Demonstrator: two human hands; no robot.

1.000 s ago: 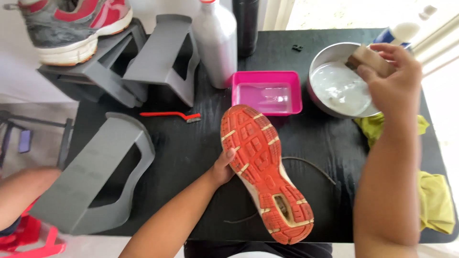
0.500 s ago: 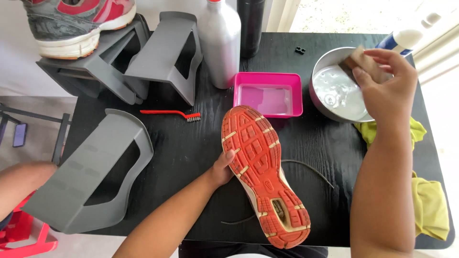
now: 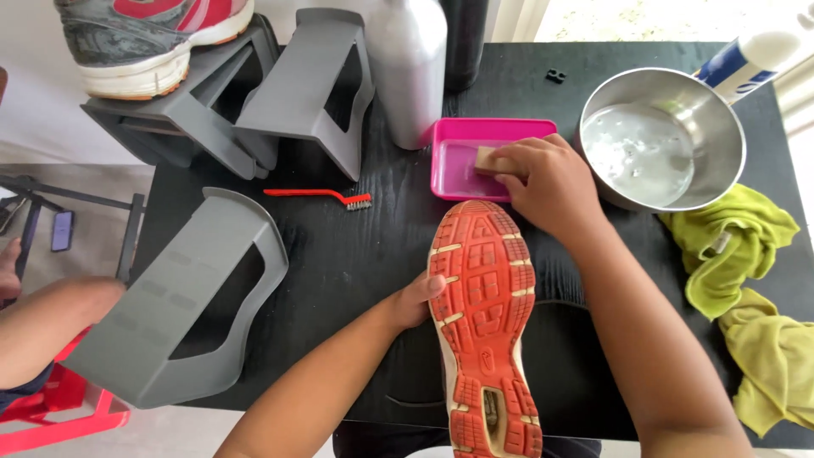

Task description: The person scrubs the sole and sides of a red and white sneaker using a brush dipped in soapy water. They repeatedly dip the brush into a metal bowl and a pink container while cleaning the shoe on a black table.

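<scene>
The right hand has come from the steel bowl at upper right to the pink tray, fingers pinching a tan sponge. The left hand grips the upturned shoe at centre, steady for scrubbing.

My left hand curls with its thumb forward, forearm angled up from below, while my right hand reaches forward, fingers pinched together.

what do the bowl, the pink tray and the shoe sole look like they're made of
Bowl: likely stainless steel, shiny with bright reflections.
Pink tray: probably plastic, smooth, uniform glossy colour.
Shoe sole: seemingly rubber, matte orange-red, moulded tread blocks, pale grooves.
</scene>
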